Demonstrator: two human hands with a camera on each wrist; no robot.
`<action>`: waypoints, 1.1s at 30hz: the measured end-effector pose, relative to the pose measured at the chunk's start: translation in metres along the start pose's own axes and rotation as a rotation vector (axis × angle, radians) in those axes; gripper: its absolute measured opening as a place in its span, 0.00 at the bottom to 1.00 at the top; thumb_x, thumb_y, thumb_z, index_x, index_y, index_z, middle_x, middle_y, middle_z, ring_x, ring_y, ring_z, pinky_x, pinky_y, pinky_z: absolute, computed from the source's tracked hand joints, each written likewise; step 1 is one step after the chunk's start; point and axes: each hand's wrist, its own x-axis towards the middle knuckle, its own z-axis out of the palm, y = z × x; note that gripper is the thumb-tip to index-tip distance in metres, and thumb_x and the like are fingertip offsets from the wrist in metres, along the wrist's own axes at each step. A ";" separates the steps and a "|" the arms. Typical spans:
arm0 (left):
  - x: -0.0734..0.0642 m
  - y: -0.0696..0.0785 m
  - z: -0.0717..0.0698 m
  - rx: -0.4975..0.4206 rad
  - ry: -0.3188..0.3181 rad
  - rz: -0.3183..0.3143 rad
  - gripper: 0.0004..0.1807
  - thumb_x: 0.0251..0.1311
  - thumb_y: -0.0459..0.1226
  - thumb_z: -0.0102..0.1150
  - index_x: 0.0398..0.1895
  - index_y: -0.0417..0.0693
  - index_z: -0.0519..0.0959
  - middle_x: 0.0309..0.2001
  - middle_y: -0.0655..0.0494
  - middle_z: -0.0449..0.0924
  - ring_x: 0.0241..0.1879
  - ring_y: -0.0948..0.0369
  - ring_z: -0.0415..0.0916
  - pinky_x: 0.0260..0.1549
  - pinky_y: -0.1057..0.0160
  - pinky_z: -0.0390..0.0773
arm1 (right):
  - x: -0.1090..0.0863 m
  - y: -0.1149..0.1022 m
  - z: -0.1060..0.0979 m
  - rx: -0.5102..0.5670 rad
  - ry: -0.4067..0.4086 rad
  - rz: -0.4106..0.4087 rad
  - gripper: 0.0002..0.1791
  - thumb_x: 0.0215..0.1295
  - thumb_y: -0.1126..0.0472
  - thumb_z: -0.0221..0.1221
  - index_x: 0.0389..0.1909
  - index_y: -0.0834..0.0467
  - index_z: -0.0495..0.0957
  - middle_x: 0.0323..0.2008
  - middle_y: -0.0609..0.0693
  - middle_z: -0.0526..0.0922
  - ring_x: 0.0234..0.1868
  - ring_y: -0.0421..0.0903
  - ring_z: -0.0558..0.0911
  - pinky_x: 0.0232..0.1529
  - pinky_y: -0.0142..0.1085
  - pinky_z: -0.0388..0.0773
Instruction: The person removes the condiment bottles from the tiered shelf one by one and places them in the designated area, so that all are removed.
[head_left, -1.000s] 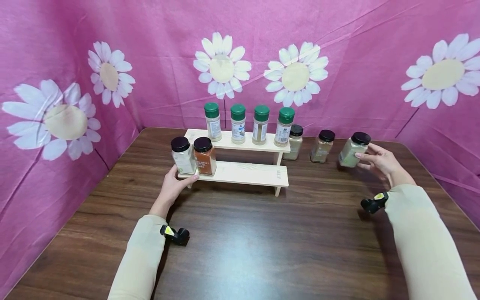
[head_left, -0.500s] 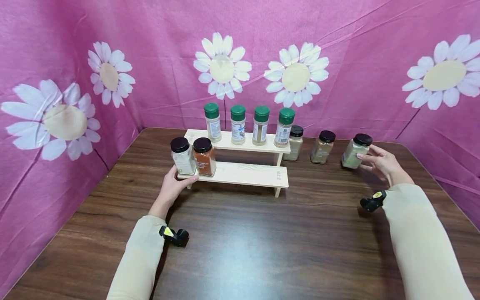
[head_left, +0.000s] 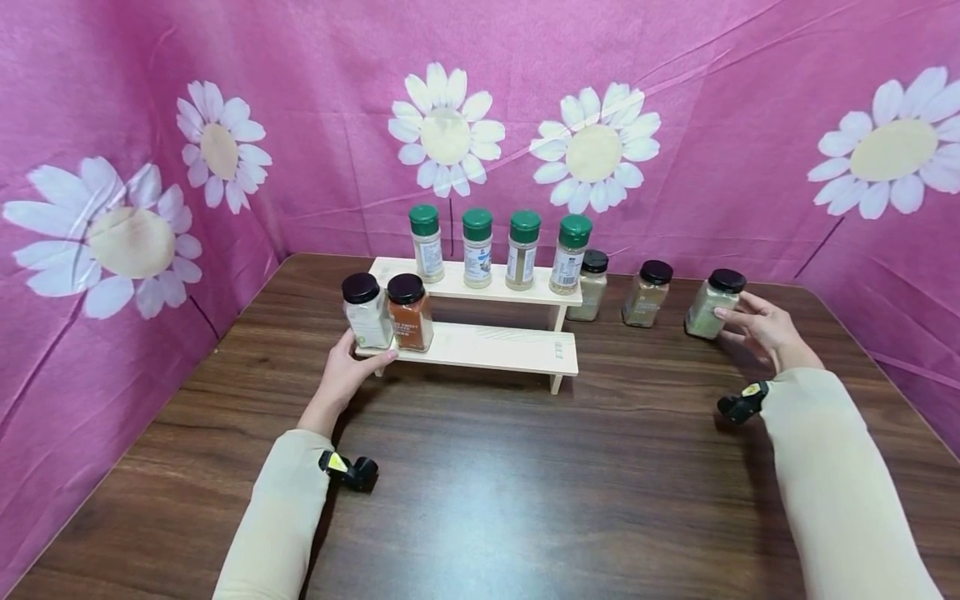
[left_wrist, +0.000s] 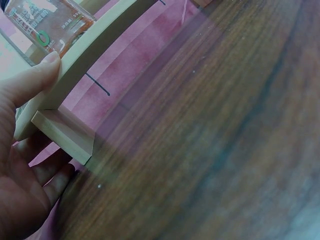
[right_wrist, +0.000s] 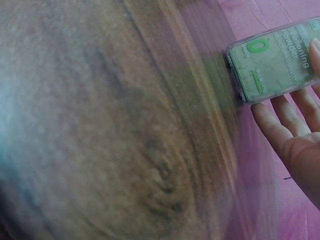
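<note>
My left hand (head_left: pixel 343 372) grips the left end of the lower step of a two-tier wooden spice rack (head_left: pixel 495 343). In the left wrist view the thumb (left_wrist: pixel 42 75) lies along the step's front edge, the other fingers curl behind the end leg (left_wrist: pixel 70 137). My right hand (head_left: pixel 768 332) holds a black-lidded seasoning jar (head_left: pixel 708 310) of pale green powder between thumb and fingers, at the table's far right. Its base is close over the table. On the lower step's left end stand a jar of white powder (head_left: pixel 368 321) and one of orange-red powder (head_left: pixel 410 321).
Several green-capped shakers (head_left: pixel 477 254) line the upper step. Behind the rack's right end stands a black-lidded jar (head_left: pixel 588 292), partly hidden. Another jar, of brownish spice (head_left: pixel 647 298), stands between it and my right hand. A pink flowered cloth (head_left: pixel 517 125) hangs behind the wooden table (head_left: pixel 480 483).
My right hand and the green powder jar have shifted slightly right and toward me, the jar becoming more upright. The left hand stays in place on the rack.
</note>
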 end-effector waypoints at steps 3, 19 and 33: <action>-0.003 0.007 0.000 -0.008 -0.005 0.000 0.34 0.45 0.34 0.63 0.57 0.38 0.60 0.54 0.42 0.63 0.52 0.54 0.58 0.51 0.57 0.55 | -0.001 0.001 0.001 -0.042 0.027 0.006 0.31 0.49 0.71 0.60 0.55 0.47 0.67 0.32 0.39 0.78 0.34 0.35 0.76 0.36 0.34 0.74; -0.012 0.024 0.003 -0.015 -0.010 0.003 0.32 0.46 0.31 0.61 0.56 0.36 0.59 0.54 0.40 0.62 0.52 0.52 0.57 0.52 0.57 0.54 | 0.001 0.002 -0.009 0.091 -0.121 0.025 0.26 0.52 0.75 0.56 0.50 0.48 0.73 0.36 0.43 0.78 0.38 0.37 0.75 0.36 0.36 0.73; -0.013 0.025 0.003 -0.022 -0.010 0.007 0.32 0.46 0.30 0.61 0.56 0.36 0.59 0.54 0.39 0.62 0.52 0.52 0.58 0.51 0.57 0.54 | -0.007 -0.005 -0.008 -0.002 -0.102 0.075 0.42 0.57 0.72 0.51 0.66 0.55 0.35 0.34 0.39 0.77 0.37 0.35 0.74 0.39 0.34 0.72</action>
